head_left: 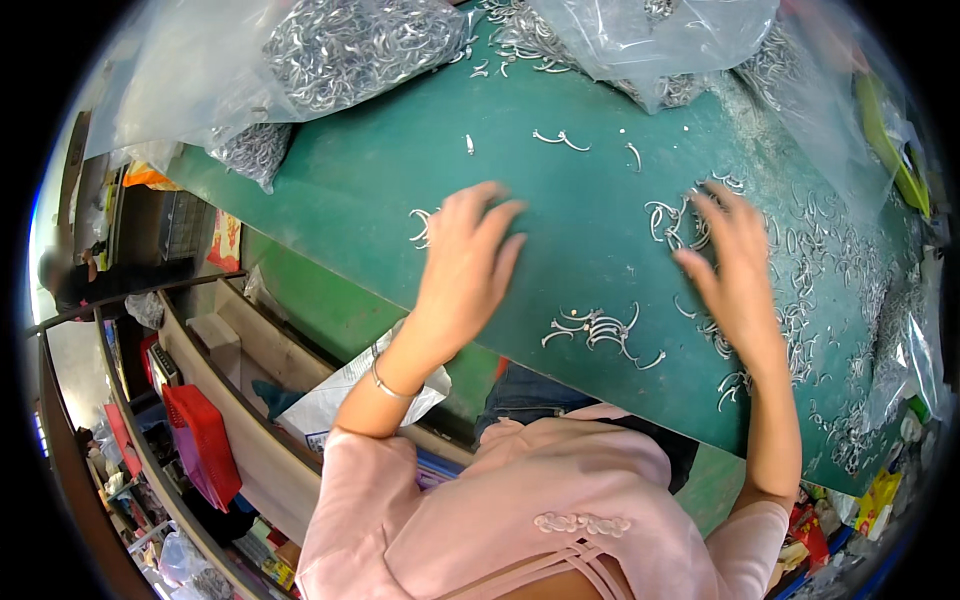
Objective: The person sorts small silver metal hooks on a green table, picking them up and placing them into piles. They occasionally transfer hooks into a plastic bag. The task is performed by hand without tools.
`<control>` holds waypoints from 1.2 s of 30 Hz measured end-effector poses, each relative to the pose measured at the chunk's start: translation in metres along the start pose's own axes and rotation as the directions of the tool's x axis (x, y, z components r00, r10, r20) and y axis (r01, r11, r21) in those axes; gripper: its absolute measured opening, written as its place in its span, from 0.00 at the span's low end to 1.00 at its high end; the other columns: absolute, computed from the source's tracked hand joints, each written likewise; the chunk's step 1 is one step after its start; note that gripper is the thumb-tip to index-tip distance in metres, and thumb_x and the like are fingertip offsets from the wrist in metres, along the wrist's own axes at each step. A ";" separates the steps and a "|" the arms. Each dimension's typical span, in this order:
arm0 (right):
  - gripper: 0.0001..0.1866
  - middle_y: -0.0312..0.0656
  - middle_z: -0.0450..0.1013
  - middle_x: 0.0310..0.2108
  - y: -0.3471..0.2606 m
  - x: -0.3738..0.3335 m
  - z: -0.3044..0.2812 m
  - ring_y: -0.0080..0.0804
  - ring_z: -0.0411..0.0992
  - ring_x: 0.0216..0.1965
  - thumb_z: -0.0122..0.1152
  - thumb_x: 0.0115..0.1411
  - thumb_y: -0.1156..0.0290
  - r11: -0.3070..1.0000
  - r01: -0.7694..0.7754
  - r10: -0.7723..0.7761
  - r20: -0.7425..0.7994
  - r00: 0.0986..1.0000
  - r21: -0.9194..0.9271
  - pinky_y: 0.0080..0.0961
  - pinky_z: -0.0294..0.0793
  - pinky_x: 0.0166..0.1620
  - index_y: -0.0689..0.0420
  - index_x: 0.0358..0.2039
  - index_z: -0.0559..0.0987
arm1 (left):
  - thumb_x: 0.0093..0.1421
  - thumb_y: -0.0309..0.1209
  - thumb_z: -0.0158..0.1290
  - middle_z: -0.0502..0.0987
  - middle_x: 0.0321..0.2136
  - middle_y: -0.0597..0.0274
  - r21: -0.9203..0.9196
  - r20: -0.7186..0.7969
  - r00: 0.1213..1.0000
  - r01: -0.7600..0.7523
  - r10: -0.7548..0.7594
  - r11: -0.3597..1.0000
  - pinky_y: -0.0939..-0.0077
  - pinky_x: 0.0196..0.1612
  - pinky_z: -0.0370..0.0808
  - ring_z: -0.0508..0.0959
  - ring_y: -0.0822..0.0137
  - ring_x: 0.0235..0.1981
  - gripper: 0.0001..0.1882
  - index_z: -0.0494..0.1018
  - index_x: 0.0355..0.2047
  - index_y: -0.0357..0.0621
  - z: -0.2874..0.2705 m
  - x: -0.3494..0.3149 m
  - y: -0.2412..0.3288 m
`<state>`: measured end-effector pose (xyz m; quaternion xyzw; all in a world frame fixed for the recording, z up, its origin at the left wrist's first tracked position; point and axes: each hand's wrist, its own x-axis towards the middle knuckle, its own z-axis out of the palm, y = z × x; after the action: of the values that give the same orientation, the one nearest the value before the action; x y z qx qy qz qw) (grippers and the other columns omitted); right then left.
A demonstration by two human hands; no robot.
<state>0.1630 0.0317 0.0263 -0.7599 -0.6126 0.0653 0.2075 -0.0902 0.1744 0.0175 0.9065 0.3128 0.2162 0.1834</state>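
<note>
Over the green tabletop (560, 210), my left hand (465, 255) has its fingers apart and holds nothing that shows. A few small curved silver metal pieces (418, 228) lie just beside its left edge. My right hand (735, 260) is spread at the right, thumb away from the fingers, over a cluster of curved metal pieces (664, 222). Whether its fingertips touch them I cannot tell. Between my arms, near the front edge, a small group of curved pieces (600, 328) lies together. Several single pieces (562, 140) rest farther back.
Clear plastic bags of metal pieces (350, 55) stand along the back, with another bag (655, 85) beside them. Many loose pieces (810, 260) cover the table's right side. At the left are a wooden shelf (260, 400), a red basket (205, 440) and a person (80, 280) farther off.
</note>
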 end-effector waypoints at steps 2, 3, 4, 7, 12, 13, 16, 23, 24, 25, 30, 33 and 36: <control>0.28 0.48 0.64 0.60 -0.013 0.000 0.014 0.48 0.60 0.62 0.67 0.54 0.70 0.995 0.080 -0.077 0.061 0.995 -0.052 0.48 0.59 0.64 0.56 0.56 0.72 | 0.56 0.21 0.57 0.69 0.52 0.51 -0.028 0.049 0.994 -0.098 0.099 0.995 0.59 0.56 0.65 0.69 0.50 0.53 0.21 0.71 0.51 0.41 0.011 0.023 0.008; 0.28 0.47 0.63 0.61 -0.021 -0.005 0.018 0.48 0.59 0.64 0.67 0.54 0.69 0.993 0.107 -0.103 0.101 0.990 -0.043 0.49 0.57 0.64 0.55 0.56 0.72 | 0.56 0.21 0.56 0.68 0.53 0.51 -0.019 0.043 0.989 -0.141 0.142 0.990 0.58 0.56 0.65 0.69 0.49 0.53 0.21 0.71 0.52 0.40 0.019 0.035 0.008; 0.29 0.47 0.62 0.62 -0.024 -0.010 0.018 0.48 0.58 0.65 0.67 0.54 0.69 0.990 0.134 -0.128 0.141 0.982 -0.033 0.50 0.56 0.65 0.54 0.57 0.72 | 0.56 0.21 0.56 0.67 0.54 0.50 -0.011 0.039 0.982 -0.185 0.185 0.983 0.57 0.57 0.65 0.69 0.48 0.54 0.22 0.70 0.53 0.38 0.025 0.045 0.006; 0.28 0.46 0.62 0.63 -0.021 -0.021 0.004 0.48 0.57 0.66 0.67 0.54 0.70 0.958 0.265 -0.286 0.322 0.903 0.107 0.48 0.55 0.67 0.54 0.56 0.73 | 0.57 0.20 0.54 0.67 0.54 0.49 0.137 0.102 0.968 -0.243 0.231 0.960 0.56 0.57 0.66 0.68 0.47 0.55 0.20 0.71 0.51 0.36 0.037 0.061 -0.011; 0.27 0.45 0.63 0.62 0.021 -0.034 -0.013 0.48 0.59 0.65 0.68 0.51 0.73 0.984 0.168 -0.172 0.090 0.981 0.052 0.46 0.60 0.63 0.55 0.54 0.75 | 0.55 0.19 0.55 0.69 0.49 0.50 -0.001 0.242 0.940 -0.246 0.239 0.969 0.60 0.52 0.69 0.70 0.49 0.50 0.19 0.71 0.49 0.37 0.030 0.054 -0.003; 0.27 0.45 0.63 0.62 0.021 -0.033 -0.014 0.48 0.59 0.65 0.68 0.51 0.72 0.992 0.123 -0.126 0.091 0.988 0.034 0.46 0.61 0.63 0.56 0.53 0.75 | 0.55 0.19 0.55 0.69 0.48 0.51 -0.008 0.269 0.932 -0.249 0.242 0.968 0.60 0.51 0.69 0.70 0.49 0.49 0.18 0.71 0.48 0.37 0.027 0.049 0.001; 0.26 0.45 0.63 0.62 0.002 -0.030 -0.012 0.48 0.59 0.65 0.68 0.50 0.72 0.997 0.073 -0.076 0.142 0.987 0.023 0.44 0.61 0.62 0.57 0.52 0.75 | 0.55 0.22 0.57 0.69 0.46 0.52 -0.175 0.210 0.945 -0.216 0.251 0.960 0.63 0.48 0.69 0.70 0.51 0.46 0.18 0.72 0.48 0.39 0.024 0.040 0.018; 0.18 0.46 0.68 0.54 0.008 -0.044 -0.029 0.48 0.63 0.61 0.67 0.49 0.77 0.997 0.081 -0.077 0.238 0.968 -0.008 0.42 0.65 0.57 0.59 0.42 0.77 | 0.56 0.26 0.59 0.71 0.41 0.56 -0.349 0.385 0.847 -0.234 0.367 0.907 0.64 0.42 0.67 0.71 0.55 0.39 0.15 0.72 0.45 0.43 0.025 0.007 0.033; 0.16 0.46 0.70 0.49 0.007 -0.043 -0.035 0.47 0.66 0.55 0.67 0.48 0.78 0.997 0.079 -0.074 0.188 0.979 -0.015 0.41 0.66 0.54 0.60 0.40 0.77 | 0.56 0.26 0.58 0.72 0.39 0.58 -0.370 0.353 0.866 -0.219 0.355 0.903 0.64 0.41 0.67 0.71 0.55 0.39 0.13 0.72 0.43 0.43 0.024 0.007 0.033; 0.16 0.46 0.70 0.48 0.007 -0.043 -0.033 0.47 0.67 0.53 0.67 0.48 0.78 1.000 0.029 -0.030 0.154 0.988 0.009 0.41 0.66 0.54 0.60 0.40 0.77 | 0.56 0.25 0.58 0.72 0.39 0.58 -0.359 0.336 0.880 -0.210 0.335 0.910 0.64 0.41 0.67 0.72 0.55 0.39 0.13 0.72 0.42 0.42 0.024 0.010 0.033; 0.17 0.45 0.68 0.43 -0.019 -0.029 -0.012 0.45 0.67 0.45 0.68 0.49 0.74 0.987 0.092 -0.104 0.091 0.990 0.129 0.37 0.65 0.48 0.60 0.40 0.76 | 0.56 0.24 0.57 0.71 0.37 0.57 -0.351 0.246 0.917 -0.218 0.314 0.911 0.64 0.41 0.67 0.72 0.54 0.38 0.10 0.73 0.40 0.41 0.041 0.032 0.045; 0.15 0.44 0.68 0.39 -0.018 -0.028 -0.002 0.44 0.66 0.42 0.67 0.50 0.74 0.986 0.127 -0.141 0.129 0.982 0.111 0.36 0.63 0.45 0.60 0.39 0.75 | 0.56 0.24 0.57 0.71 0.36 0.56 -0.308 0.309 0.877 -0.274 0.369 0.911 0.62 0.41 0.68 0.72 0.53 0.38 0.09 0.73 0.38 0.41 0.045 0.036 0.044; 0.12 0.43 0.67 0.37 0.004 -0.037 -0.008 0.44 0.66 0.41 0.65 0.51 0.76 0.993 0.116 -0.118 0.135 0.984 0.025 0.37 0.63 0.44 0.59 0.37 0.74 | 0.56 0.23 0.57 0.70 0.37 0.55 -0.263 0.324 0.897 -0.219 0.300 0.939 0.62 0.41 0.68 0.72 0.53 0.39 0.09 0.72 0.37 0.40 0.041 0.031 0.034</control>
<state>0.1602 -0.0063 0.0266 -0.7145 -0.6683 0.1103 0.1752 -0.0305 0.1611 0.0079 0.9384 0.1234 0.1027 0.3059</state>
